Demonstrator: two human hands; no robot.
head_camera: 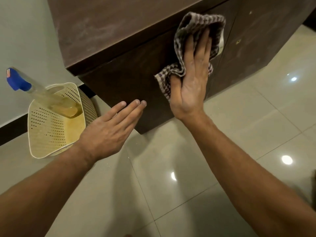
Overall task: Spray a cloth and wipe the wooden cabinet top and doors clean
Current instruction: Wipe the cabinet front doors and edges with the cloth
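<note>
A dark brown wooden cabinet [119,31] fills the upper middle, its top smeared with pale streaks. My right hand [193,74] lies flat on a checked brown-and-white cloth [196,24], pressing it against the cabinet door [130,86] near the top edge. My left hand [109,129] hovers with straight fingers beside the lower part of the same door, holding nothing. A spray bottle [42,94] with a blue trigger head and yellowish liquid leans in a cream basket at the left.
The cream perforated basket [51,134] stands on the floor against the white wall, left of the cabinet. Glossy beige floor tiles [239,134] spread below and to the right. A second cabinet door [253,45] with a small keyhole lies to the right.
</note>
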